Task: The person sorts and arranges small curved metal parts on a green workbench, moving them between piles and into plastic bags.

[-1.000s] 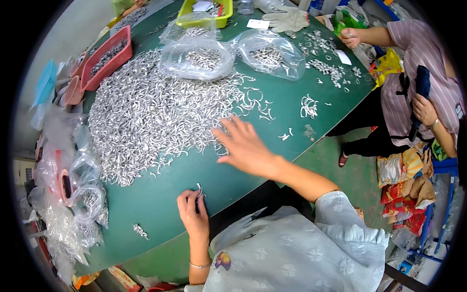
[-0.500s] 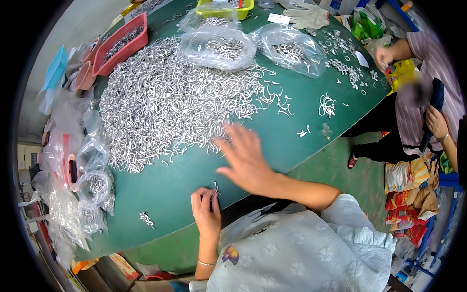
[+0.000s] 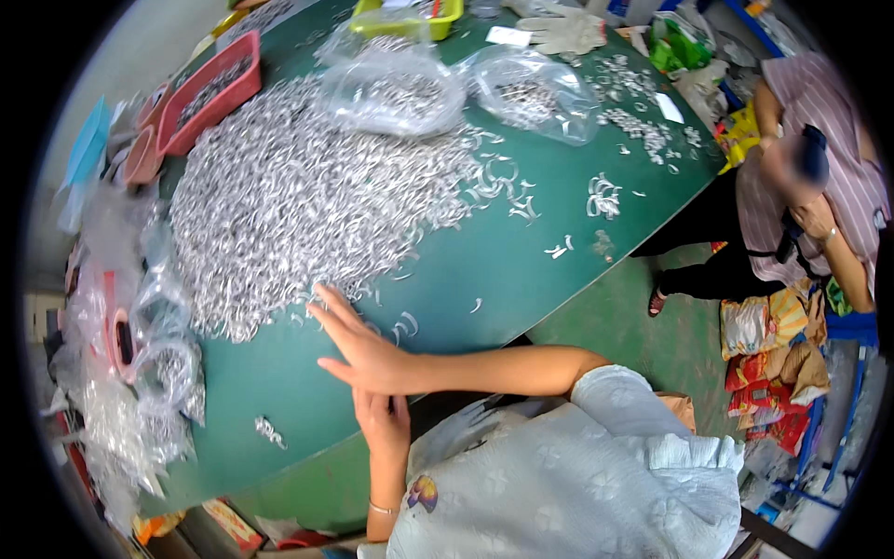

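A broad heap of small curved silvery metal pieces (image 3: pixel 298 191) covers much of the green table (image 3: pixel 438 284). My right hand (image 3: pixel 363 352) is open and blurred by motion, its fingers stretched toward the heap's near edge. Some loose curved pieces (image 3: pixel 407 326) lie close beside it. My left hand (image 3: pixel 384 427) is at the table's near edge, just below the right one, with its fingers curled. The right hand covers its fingertips and the curved pieces that showed in them earlier. To the left lies a small cluster of metal pieces (image 3: pixel 270 431).
Clear plastic bags of pieces (image 3: pixel 396 91) and a pink bin (image 3: pixel 209 93) stand around the heap's far side. More plastic bags (image 3: pixel 121 410) crowd the left edge. At the right, a person in a striped top (image 3: pixel 819 112) stands beside the table, near stacked packages (image 3: pixel 773 373).
My right hand has swept left and nearer across the heap's front edge, now overlapping my left hand. Some pieces have come loose along its path. The whole view has shifted slightly.
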A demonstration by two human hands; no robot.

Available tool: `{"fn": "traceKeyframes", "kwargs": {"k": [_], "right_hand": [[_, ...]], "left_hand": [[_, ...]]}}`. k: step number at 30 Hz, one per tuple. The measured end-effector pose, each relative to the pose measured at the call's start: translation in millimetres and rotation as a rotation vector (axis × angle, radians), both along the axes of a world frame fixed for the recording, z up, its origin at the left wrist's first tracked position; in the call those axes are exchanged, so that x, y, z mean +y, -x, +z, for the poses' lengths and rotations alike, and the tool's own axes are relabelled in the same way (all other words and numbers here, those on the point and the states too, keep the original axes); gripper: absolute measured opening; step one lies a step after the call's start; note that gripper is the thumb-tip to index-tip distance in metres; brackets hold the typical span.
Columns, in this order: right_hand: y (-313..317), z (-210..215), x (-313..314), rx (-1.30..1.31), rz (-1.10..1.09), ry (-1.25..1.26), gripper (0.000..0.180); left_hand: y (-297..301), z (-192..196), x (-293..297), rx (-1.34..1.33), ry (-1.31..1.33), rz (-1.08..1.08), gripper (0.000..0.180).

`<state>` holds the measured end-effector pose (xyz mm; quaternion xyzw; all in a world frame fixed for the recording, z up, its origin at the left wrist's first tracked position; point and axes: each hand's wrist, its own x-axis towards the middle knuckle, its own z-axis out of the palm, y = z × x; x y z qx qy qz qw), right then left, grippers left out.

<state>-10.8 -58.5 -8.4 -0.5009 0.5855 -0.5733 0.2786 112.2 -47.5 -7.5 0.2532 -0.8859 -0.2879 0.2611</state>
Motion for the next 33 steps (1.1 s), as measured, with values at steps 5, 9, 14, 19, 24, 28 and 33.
{"fn": "traceKeyframes", "kwargs": {"k": [5, 9, 14, 19, 24, 28, 33], "right_hand": [[45, 29, 26, 0.048, 0.191, -0.016, 0.038], [97, 41, 71, 0.286, -0.089, -0.121, 0.026], [116, 44, 107, 0.614, -0.057, -0.239, 0.026], [130, 20, 119, 0.719, -0.273, -0.22, 0.024], [102, 36, 111, 0.663, -0.228, -0.177, 0.025], [90, 45, 111, 0.587, -0.1, -0.32, 0.037], [97, 46, 122, 0.595, 0.094, -0.406, 0.053]], "left_hand": [[14, 5, 2, 0.022, -0.04, -0.011, 0.023], [23, 11, 6, 0.045, -0.077, -0.046, 0.022], [40, 5, 12, 0.06, -0.069, -0.16, 0.024], [60, 11, 17, 0.139, -0.143, -0.116, 0.027], [53, 18, -2, 0.005, 0.007, 0.135, 0.028], [42, 12, -4, -0.032, 0.028, 0.124, 0.024], [35, 7, -15, -0.06, 0.071, 0.206, 0.016]]}}
